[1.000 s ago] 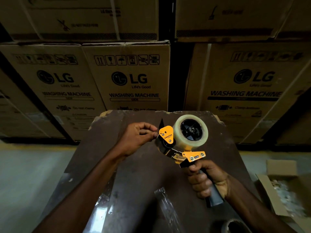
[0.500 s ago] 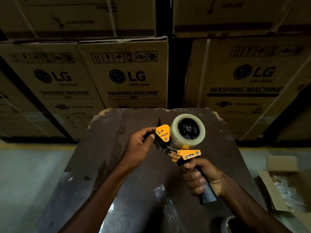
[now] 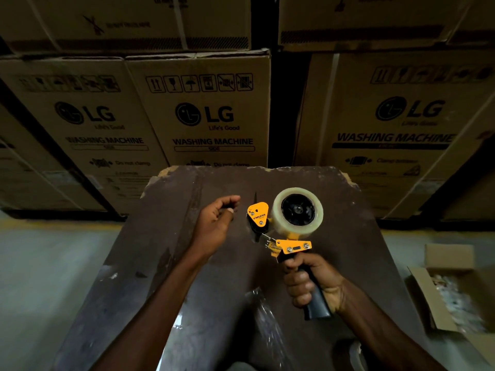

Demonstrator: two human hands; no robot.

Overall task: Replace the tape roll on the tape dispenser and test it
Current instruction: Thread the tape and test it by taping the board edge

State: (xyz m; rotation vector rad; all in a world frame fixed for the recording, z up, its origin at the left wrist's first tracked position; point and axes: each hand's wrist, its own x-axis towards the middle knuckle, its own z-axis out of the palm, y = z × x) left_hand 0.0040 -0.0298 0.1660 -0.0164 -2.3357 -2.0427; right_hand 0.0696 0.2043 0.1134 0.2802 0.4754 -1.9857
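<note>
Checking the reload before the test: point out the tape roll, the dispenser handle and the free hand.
tape roll [image 3: 278, 223]: head view, clear outer winding.
dispenser handle [image 3: 317, 306]: head view, dark lower grip.
left hand [image 3: 214, 223]: head view, palm.

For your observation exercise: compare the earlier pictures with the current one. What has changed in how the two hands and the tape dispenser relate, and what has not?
The left hand has let go of the front of the tape dispenser, where its fingers were pinching, and drawn back to the left; it now hovers apart from it, fingers loosely curled. The right hand keeps gripping the handle, and the tape roll stays mounted.
</note>
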